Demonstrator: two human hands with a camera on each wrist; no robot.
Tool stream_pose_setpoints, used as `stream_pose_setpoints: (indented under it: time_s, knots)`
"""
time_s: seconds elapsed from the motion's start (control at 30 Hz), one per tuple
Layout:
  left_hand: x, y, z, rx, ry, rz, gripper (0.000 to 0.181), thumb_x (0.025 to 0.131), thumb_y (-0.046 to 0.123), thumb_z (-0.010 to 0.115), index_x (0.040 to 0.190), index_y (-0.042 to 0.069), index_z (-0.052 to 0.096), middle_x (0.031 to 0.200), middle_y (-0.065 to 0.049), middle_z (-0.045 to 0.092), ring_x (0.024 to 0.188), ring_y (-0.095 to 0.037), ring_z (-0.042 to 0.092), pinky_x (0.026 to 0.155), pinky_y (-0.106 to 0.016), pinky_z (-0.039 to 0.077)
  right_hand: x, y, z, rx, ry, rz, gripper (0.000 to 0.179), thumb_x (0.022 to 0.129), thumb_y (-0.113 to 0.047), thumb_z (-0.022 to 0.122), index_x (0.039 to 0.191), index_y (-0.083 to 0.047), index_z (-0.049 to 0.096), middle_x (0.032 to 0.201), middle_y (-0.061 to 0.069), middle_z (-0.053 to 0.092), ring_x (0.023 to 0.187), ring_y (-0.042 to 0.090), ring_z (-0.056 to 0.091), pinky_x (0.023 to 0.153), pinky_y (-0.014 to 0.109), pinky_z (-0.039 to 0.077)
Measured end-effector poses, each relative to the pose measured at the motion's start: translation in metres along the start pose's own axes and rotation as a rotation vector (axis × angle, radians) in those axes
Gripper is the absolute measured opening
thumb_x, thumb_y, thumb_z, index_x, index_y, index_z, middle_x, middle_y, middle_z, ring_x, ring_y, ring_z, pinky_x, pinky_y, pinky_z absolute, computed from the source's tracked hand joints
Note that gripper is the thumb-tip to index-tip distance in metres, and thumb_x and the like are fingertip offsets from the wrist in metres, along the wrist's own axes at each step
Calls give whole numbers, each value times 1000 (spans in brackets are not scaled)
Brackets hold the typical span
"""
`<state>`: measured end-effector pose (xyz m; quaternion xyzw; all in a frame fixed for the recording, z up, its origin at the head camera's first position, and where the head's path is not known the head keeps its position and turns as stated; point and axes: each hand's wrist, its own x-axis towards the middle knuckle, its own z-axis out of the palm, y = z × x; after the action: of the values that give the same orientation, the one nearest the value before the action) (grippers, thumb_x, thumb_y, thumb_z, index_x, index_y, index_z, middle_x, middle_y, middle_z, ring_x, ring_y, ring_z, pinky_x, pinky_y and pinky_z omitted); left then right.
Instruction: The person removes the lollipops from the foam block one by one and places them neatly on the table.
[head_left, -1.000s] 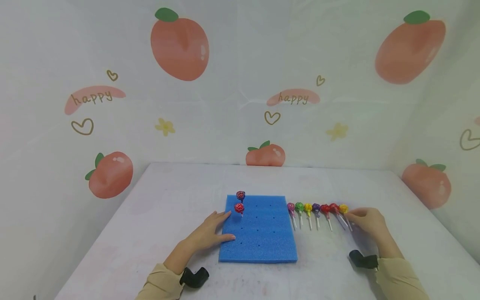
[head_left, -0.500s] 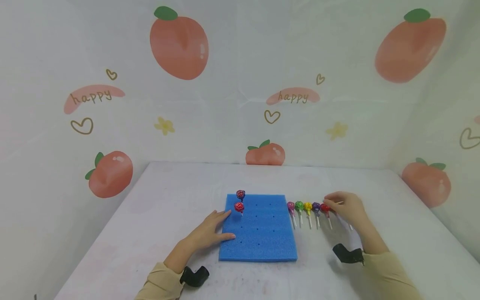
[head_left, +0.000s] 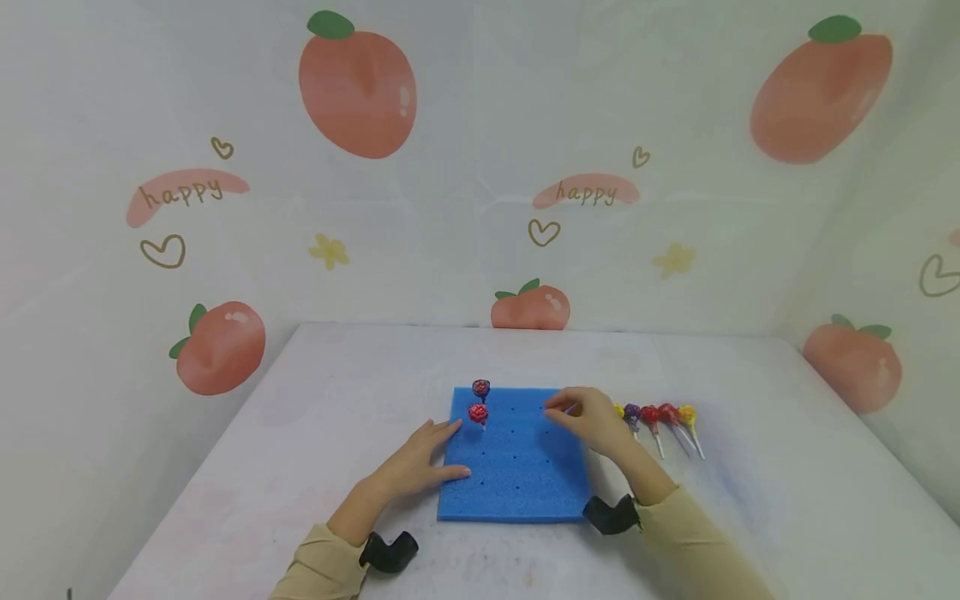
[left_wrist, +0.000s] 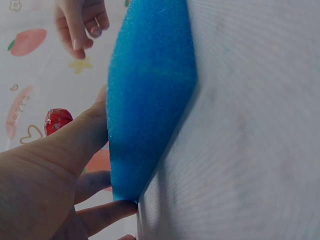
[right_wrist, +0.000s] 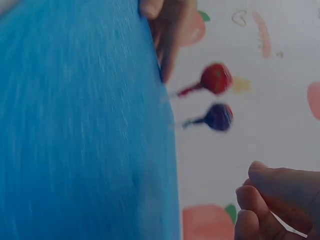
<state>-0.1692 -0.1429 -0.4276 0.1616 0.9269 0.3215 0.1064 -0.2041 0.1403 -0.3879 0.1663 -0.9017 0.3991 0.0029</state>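
My left hand [head_left: 416, 462] rests at the left edge of a blue foam board [head_left: 517, 492], thumb and fingers spread and fairly straight. Two wrapped lollipops stand in the board's far left: a red lollipop [right_wrist: 216, 78] and, behind it, a dark purple-and-red lollipop [right_wrist: 219, 117]. Over the board's right side hovers my right hand [head_left: 596, 421]. Its fingers are loosely bent, with nothing visible between them in the right wrist view. Beside the board lies a row including a purple lollipop [head_left: 632, 412], a red lollipop [head_left: 668, 412] and a yellow lollipop [head_left: 687, 415]; the hand hides the row's left end.
Small holes dot the board in rows. A white table [head_left: 360, 358] lies beneath, backed by a white curtain [head_left: 450, 233] printed with fruit. Black curved pieces sit at both wrists, by the left cuff [head_left: 388, 552] and right cuff [head_left: 611, 515].
My right hand has left the yellow lollipop at the row's right end and swept left across the row to above the board. The lollipops in sight stay put; my left hand keeps its place.
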Motion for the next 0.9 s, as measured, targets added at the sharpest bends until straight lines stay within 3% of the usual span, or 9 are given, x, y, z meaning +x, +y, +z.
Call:
stream_pose_setpoints:
  time_s: [0.37, 0.67, 0.9]
  knots:
    - [0, 2, -1, 9, 2, -10, 76, 82, 43, 67, 144, 10, 36, 148, -20, 36, 141, -44, 20, 110, -63, 23, 14, -19, 50, 76, -84, -131, 22, 86, -17, 66, 101, -1, 69, 87, 10, 69, 73, 11, 60, 62, 15, 48]
    - [0, 3, -2, 12, 1, 4, 76, 83, 43, 67, 143, 9, 37, 147, -21, 37, 141, -45, 20, 109, -63, 23, 22, -24, 74, 157, -102, -55, 32, 84, -17, 69, 109, 2, 66, 88, 14, 70, 72, 15, 63, 53, 19, 49]
    - [-1, 2, -3, 20, 7, 32, 76, 82, 43, 67, 143, 6, 37, 145, -22, 39, 139, -47, 21, 108, -63, 24, 26, -26, 81, 161, -83, -65, 30, 83, -15, 70, 107, 3, 67, 88, 15, 70, 73, 17, 64, 53, 18, 47]
